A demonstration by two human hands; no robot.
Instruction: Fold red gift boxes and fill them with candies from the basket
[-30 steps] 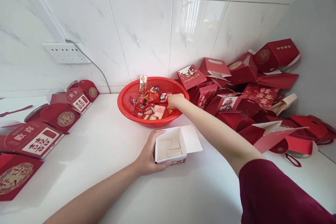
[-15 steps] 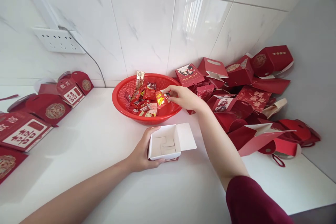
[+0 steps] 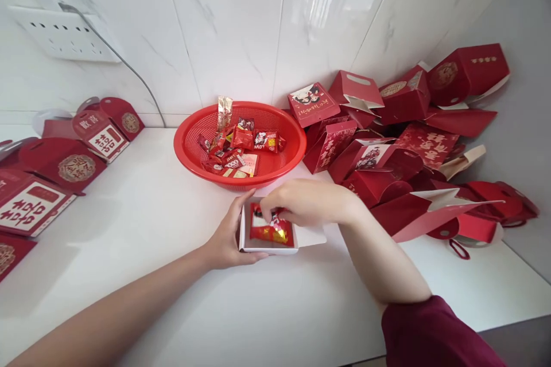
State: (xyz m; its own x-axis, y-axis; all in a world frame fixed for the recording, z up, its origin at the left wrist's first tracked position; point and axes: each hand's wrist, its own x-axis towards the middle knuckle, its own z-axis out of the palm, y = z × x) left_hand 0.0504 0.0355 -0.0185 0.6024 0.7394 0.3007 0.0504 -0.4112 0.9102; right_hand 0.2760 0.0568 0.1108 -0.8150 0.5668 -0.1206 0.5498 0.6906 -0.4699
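My left hand (image 3: 230, 235) is closed around the left side of a small open box (image 3: 269, 250) with white walls, its lid flap folded out to the right. In my right hand (image 3: 301, 202), the fingertips pinch a shiny red and gold candy packet (image 3: 275, 232) at the box's mouth. The packet covers most of the opening, so the box's floor is hidden. Just behind the box stands a red plastic basket (image 3: 185, 155) holding several wrapped candies (image 3: 243, 139), mostly red, with a gold stick-shaped packet (image 3: 224, 112) leaning on its back rim.
Red gift boxes (image 3: 107, 143) stand in a row at the left. A jumbled pile of red boxes (image 3: 426, 149) lies at the right, beside my right forearm. A power strip (image 3: 64, 34) with a grey cable is on the tiled wall behind the white table (image 3: 181, 304).
My right hand has come from the basket toward me, carrying the red and gold packet to the box. My left hand still holds the box. The view has shifted slightly.
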